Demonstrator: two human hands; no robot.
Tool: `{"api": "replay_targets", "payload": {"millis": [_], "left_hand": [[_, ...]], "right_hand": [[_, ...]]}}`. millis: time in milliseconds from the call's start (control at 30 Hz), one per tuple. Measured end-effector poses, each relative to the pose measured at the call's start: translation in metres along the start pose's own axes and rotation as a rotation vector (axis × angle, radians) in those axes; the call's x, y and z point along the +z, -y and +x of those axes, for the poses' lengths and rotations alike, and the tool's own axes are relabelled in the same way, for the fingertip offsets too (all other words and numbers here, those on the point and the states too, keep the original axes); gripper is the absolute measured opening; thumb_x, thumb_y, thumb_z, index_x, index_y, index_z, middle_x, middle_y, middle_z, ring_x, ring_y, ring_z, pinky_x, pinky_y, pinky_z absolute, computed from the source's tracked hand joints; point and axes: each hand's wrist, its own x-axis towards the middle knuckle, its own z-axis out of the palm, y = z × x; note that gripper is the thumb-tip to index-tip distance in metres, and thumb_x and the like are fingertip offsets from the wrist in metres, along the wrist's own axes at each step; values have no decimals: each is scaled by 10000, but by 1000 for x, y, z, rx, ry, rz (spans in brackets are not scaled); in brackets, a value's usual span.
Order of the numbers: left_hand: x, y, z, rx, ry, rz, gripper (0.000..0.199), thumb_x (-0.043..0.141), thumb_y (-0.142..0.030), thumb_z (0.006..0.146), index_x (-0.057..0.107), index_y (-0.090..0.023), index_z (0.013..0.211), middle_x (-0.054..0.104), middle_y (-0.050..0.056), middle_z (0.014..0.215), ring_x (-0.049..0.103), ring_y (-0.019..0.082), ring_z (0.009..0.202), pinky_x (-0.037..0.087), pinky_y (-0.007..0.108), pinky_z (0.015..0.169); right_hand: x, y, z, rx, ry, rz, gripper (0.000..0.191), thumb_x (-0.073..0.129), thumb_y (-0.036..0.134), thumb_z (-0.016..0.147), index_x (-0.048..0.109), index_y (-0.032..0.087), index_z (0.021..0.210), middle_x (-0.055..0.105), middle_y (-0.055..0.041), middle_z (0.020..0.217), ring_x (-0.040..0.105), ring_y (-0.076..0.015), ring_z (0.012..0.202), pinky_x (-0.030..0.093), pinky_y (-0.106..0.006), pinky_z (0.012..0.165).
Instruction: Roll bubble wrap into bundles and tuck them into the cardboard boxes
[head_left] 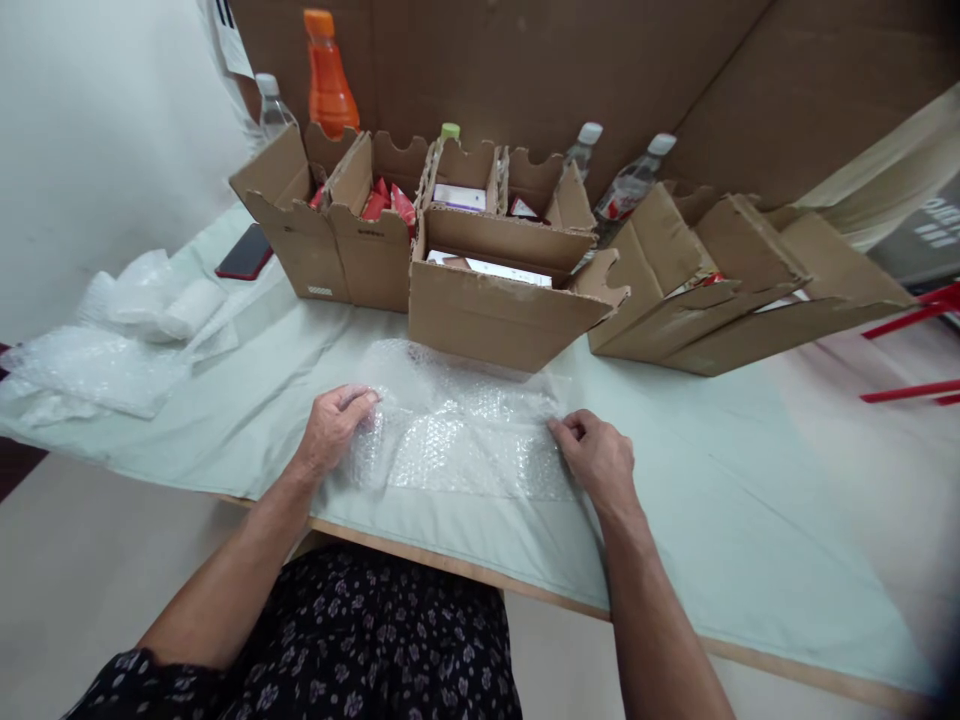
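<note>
A sheet of clear bubble wrap (442,440) lies spread on the table in front of me, its far part creased and reaching the foot of a cardboard box (495,325). My left hand (335,425) pinches the sheet's left edge between thumb and fingers. At the opposite side my right hand (596,452) is closed on the right edge, fingertips pressed together. The sheet looks low against the cloth between both hands.
Cardboard boxes (379,262) with packets and cartons stand along the back, more boxes (720,300) at right. Bottles, one orange (330,85), rise behind them. Crumpled bubble wrap (112,340) and a phone (246,252) lie at left on the pale green tablecloth (720,520).
</note>
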Motion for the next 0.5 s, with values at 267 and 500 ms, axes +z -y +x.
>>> {"api": "replay_targets", "payload": {"millis": [267, 500], "left_hand": [[2, 2, -2, -69, -71, -98, 320, 727, -473, 691, 742, -158, 746, 589, -29, 584, 514, 130, 582, 405, 248, 581], [-17, -7, -10, -86, -57, -51, 318, 765, -457, 703, 760, -157, 809, 548, -54, 547, 481, 108, 534, 374, 234, 558]], "right_hand": [[-1, -6, -19, -84, -46, 593, 374, 619, 483, 829, 624, 192, 1065, 494, 83, 565, 464, -136, 513, 392, -284, 553], [-19, -5, -44, -97, -168, 888, 443, 702, 378, 871, 628, 202, 1272, 493, 103, 602, 468, -95, 508, 424, -258, 552]]}}
